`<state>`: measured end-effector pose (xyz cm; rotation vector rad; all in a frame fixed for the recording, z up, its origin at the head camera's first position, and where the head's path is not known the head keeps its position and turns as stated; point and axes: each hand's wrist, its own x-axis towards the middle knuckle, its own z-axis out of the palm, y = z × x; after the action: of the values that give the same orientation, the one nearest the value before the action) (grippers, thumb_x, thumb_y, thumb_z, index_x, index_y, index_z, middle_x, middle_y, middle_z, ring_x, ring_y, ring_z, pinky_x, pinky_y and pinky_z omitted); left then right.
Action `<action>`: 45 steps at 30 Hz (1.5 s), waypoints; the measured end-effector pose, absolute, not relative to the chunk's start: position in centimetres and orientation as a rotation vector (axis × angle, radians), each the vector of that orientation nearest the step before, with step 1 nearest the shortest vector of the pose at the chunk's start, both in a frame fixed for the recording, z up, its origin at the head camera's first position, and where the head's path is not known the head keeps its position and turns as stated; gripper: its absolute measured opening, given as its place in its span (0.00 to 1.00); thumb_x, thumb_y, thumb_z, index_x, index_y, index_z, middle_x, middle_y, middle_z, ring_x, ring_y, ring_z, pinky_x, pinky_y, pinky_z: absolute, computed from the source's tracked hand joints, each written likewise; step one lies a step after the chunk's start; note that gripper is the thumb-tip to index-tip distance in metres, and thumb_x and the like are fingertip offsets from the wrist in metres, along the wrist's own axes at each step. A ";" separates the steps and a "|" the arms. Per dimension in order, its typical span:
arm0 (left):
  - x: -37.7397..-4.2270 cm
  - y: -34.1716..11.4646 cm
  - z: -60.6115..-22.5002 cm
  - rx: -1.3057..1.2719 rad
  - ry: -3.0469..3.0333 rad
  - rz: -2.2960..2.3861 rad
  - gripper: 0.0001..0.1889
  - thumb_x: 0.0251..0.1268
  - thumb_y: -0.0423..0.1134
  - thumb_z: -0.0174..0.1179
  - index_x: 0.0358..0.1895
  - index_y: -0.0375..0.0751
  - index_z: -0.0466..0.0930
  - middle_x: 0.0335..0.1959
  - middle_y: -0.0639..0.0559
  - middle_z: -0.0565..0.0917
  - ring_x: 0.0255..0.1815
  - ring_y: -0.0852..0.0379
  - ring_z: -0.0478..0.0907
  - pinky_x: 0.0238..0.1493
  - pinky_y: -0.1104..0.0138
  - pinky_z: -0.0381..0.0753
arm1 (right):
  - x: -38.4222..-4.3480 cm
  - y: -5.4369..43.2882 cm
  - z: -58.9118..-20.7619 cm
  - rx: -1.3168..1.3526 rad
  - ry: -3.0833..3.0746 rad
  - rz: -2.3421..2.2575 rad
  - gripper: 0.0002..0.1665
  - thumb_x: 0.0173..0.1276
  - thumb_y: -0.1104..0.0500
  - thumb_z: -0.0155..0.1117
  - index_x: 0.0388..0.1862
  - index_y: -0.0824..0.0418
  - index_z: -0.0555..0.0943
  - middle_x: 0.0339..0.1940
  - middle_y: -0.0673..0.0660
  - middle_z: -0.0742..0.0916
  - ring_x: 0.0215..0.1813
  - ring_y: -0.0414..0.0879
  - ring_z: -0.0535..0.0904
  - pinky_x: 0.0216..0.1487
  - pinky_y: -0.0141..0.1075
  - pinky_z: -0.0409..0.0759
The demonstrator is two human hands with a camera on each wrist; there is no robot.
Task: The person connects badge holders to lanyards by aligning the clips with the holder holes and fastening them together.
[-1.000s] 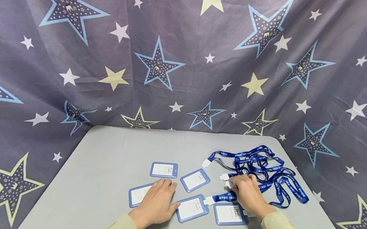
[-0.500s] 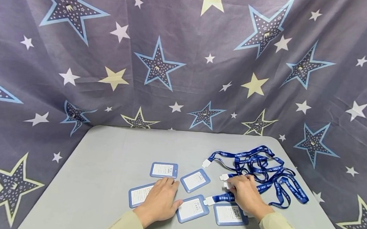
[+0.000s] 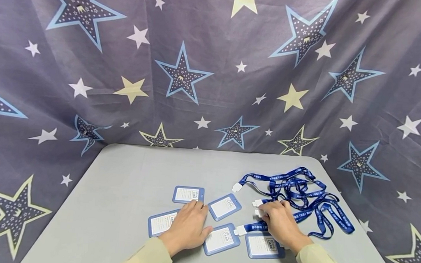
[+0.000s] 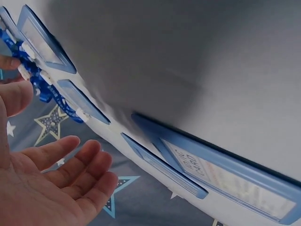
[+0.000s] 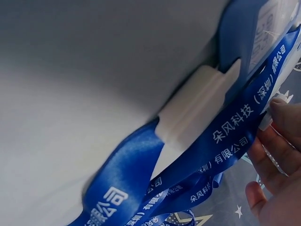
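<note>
My left hand point(image 3: 188, 225) hovers with relaxed fingers among blue ID card holders, holding nothing. A card holder point(image 3: 159, 225) lies to its left, partly covered by it. Beyond the fingertips is another holder point(image 3: 186, 195), and to the right lie a tilted holder point(image 3: 224, 207) and a nearer one point(image 3: 219, 240). My right hand point(image 3: 282, 224) pinches the white plastic clip point(image 3: 257, 213) of a blue lanyard between thumb and fingers. In the right wrist view the printed lanyard strap point(image 5: 244, 113) runs past those fingers. Below this hand rests one more card holder point(image 3: 262, 247).
Several blue lanyards point(image 3: 300, 192) lie tangled at the right of the grey table point(image 3: 116, 194). Loose clip ends point left, among them one white clip point(image 3: 237, 187) at the back and another clip point(image 3: 240, 231) by the near holders. A star-patterned curtain point(image 3: 202, 44) surrounds the table.
My left hand has shifted a little to the right and away from me, uncovering more of the left card holder. The pinched clip has moved slightly left; the right hand is nearly still.
</note>
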<state>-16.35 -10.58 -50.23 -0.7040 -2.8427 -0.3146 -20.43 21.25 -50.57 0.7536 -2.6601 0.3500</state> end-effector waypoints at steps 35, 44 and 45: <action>-19.7 -8.6 -51.2 -0.680 -2.914 -0.221 0.38 0.64 0.60 0.67 0.64 0.30 0.76 0.60 0.38 0.80 0.65 0.40 0.72 0.71 0.47 0.70 | -20.8 20.0 -50.2 0.792 -2.594 0.346 0.19 0.52 0.70 0.79 0.43 0.58 0.87 0.42 0.53 0.91 0.47 0.51 0.83 0.55 0.52 0.68; -20.4 -8.1 -51.1 -0.664 -2.939 -0.176 0.36 0.63 0.62 0.67 0.60 0.32 0.78 0.51 0.43 0.81 0.55 0.45 0.74 0.66 0.50 0.73 | -20.9 20.0 -50.3 0.797 -2.597 0.361 0.19 0.52 0.70 0.79 0.43 0.57 0.88 0.42 0.52 0.91 0.47 0.49 0.83 0.52 0.49 0.67; -20.4 -8.1 -51.1 -0.666 -2.938 -0.169 0.36 0.63 0.62 0.67 0.59 0.32 0.79 0.50 0.43 0.81 0.55 0.46 0.74 0.66 0.51 0.73 | -20.9 20.0 -50.3 0.796 -2.599 0.360 0.18 0.53 0.69 0.79 0.43 0.57 0.88 0.42 0.52 0.91 0.47 0.49 0.83 0.52 0.49 0.67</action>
<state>-20.43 -8.06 -51.08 -0.6662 -2.9379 -0.1687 -20.88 19.95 -50.32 0.7956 -2.5988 0.3600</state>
